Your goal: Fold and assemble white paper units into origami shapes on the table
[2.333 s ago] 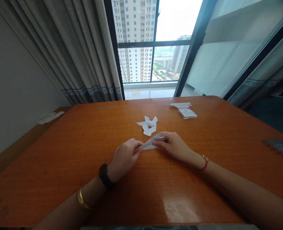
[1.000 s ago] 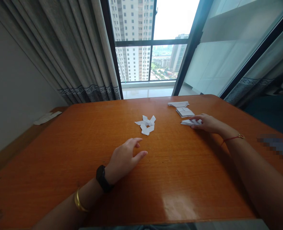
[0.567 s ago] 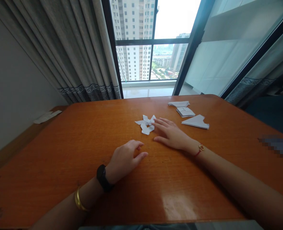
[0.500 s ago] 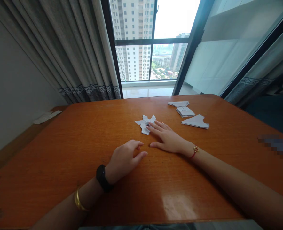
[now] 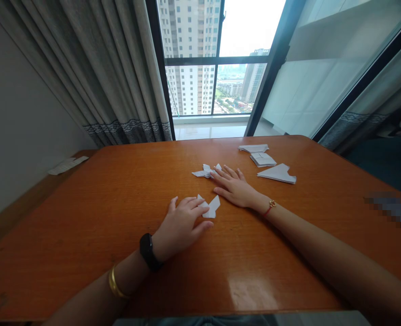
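Lying on the wooden table is a white folded paper piece with two pointed wings. My left hand is open beside it, its fingertips over the piece's left side and hiding part of it. Farther back lies folded white paper with several points, perhaps more than one piece. My right hand rests flat with fingers spread, the fingertips covering the right side of that paper.
At the back right lie a long folded paper, a square folded paper and a triangular folded paper. More paper is on a ledge beyond the left edge. Curtains and a window stand behind the table.
A winged paper piece now lies nearer me, apart from the farther folded paper. My left hand has opened and come over it. My right hand has shifted slightly away from me.
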